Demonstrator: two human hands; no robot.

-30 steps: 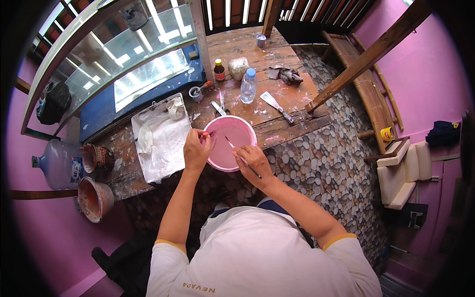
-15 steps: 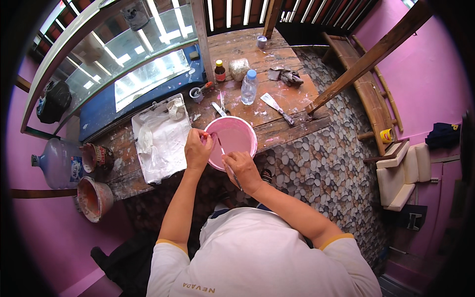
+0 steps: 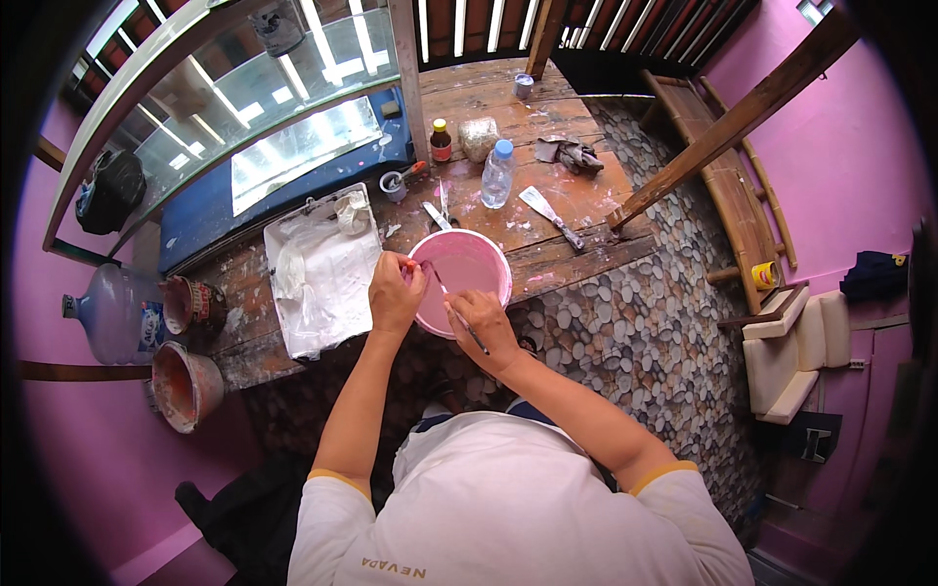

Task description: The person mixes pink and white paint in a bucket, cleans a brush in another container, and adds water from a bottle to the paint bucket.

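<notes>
Stirring looks well along: the pink bucket (image 3: 461, 281) at the wooden counter's (image 3: 576, 210) near edge holds smooth, evenly pink paint. The left hand (image 3: 396, 291) grips its rim; the right hand (image 3: 484, 322) is closed around a thin stick (image 3: 442, 285) dipped inside.

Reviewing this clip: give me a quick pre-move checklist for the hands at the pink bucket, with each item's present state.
1. Left hand steadies the pink bucket at its rim: ok.
2. Right hand grips the thin stick: ok.
3. Stick tip inside the bucket: ok.
4. Bucket fully supported on the wooden table: not ok, it overhangs the near edge.
5. Water bottle clear of the hands: ok.
6. Paint level: cannot tell.
</notes>
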